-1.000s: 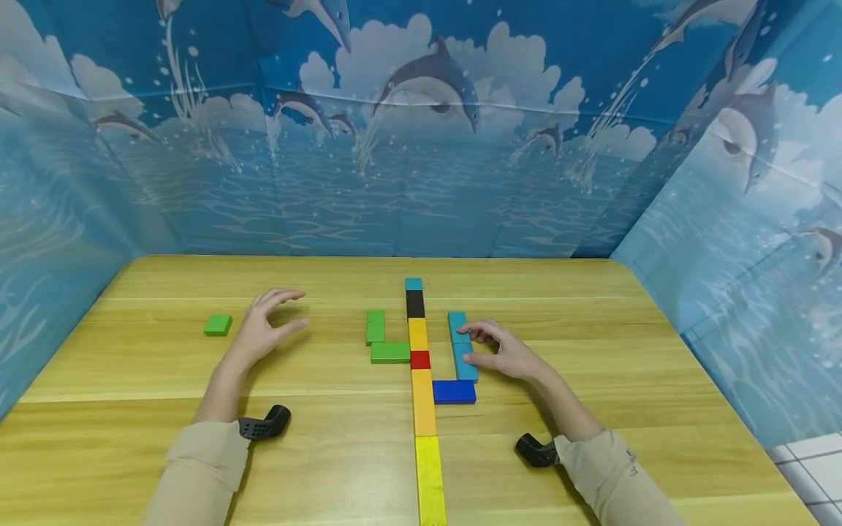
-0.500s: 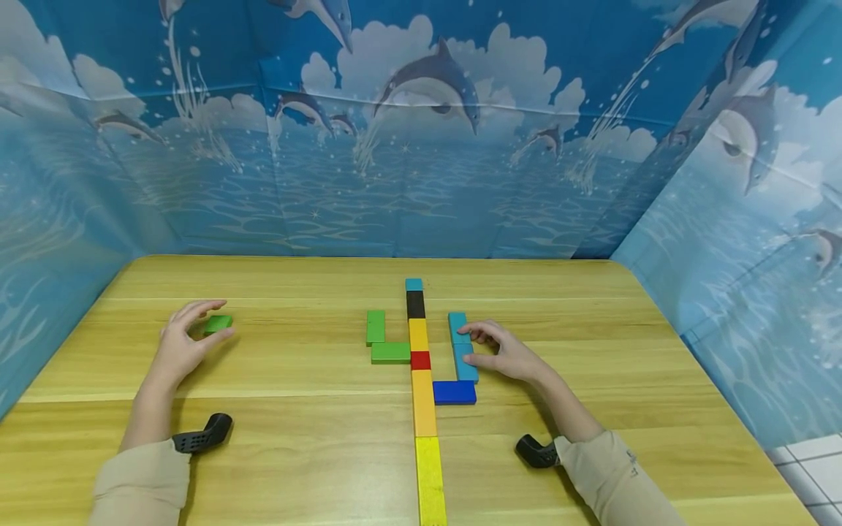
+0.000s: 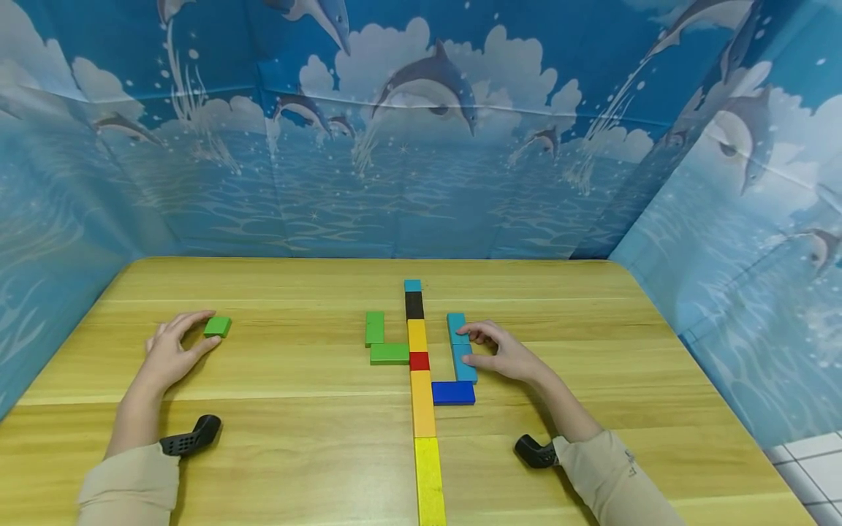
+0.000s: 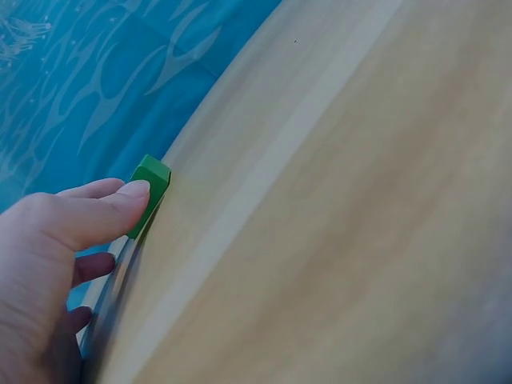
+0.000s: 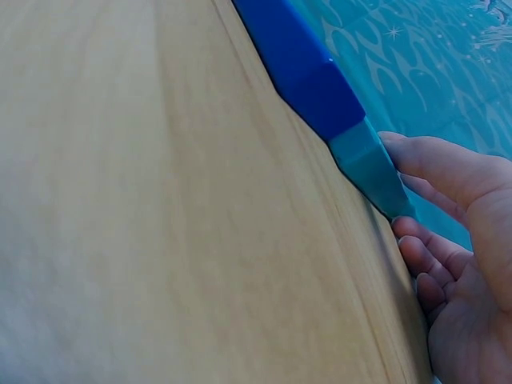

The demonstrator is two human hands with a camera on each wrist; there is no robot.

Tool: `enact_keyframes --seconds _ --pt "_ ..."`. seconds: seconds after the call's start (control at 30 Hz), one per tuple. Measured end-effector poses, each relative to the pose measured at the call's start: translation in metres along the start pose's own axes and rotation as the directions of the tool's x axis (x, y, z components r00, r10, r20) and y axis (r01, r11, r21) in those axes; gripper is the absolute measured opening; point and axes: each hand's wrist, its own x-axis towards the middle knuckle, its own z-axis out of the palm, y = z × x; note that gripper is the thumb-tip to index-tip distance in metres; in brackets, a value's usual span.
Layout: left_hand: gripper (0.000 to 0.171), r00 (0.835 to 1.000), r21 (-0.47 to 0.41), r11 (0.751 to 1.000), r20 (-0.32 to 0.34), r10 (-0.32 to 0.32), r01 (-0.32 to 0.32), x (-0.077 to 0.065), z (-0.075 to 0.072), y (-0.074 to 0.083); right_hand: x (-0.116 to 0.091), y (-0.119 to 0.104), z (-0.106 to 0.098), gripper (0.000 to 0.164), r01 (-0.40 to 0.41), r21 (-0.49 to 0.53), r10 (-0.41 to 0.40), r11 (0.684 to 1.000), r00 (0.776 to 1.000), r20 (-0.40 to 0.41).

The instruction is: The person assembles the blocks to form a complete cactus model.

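My left hand is at the left of the table, pinching a small green block between thumb and forefinger. In the left wrist view the thumb lies against the side of that green block. Across the table, my right hand rests its forefinger on the upper light blue block and its thumb on the lower light blue block. The two blocks lie end to end. A dark blue block sits at their near end, also seen beside the thumb in the right wrist view.
A column of blocks runs down the wooden table, with a black block, a red block and a yellow block among them. Left of it lie an upright green block and a sideways green block. A dolphin-print curtain encloses the table.
My left hand has moved left from beside the middle to the small green block and taken it between thumb and forefinger. The right hand has stayed on the light blue blocks.
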Motion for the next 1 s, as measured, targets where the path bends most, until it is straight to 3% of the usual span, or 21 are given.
enact_keyframes --seconds 0.57,0.83,1.0 --pt "0.04 1.0 -0.012 1.0 -0.015 -0.019 0.019 0.0 0.004 -0.001 -0.001 -0.001 0.0 0.041 0.002 0.0 -0.002 1.0 1.0 0.0" --pt "0.038 0.997 -0.071 0.997 -0.07 -0.02 0.015 0.003 0.007 0.004 -0.001 -0.001 -0.001 0.041 0.001 -0.006 -0.001 1.0 1.0 0.0" --pt "0.037 0.993 -0.105 0.994 -0.117 0.001 -0.013 0.011 0.017 0.013 0.0 -0.001 -0.001 0.041 0.002 -0.006 -0.002 1.0 1.0 0.002"
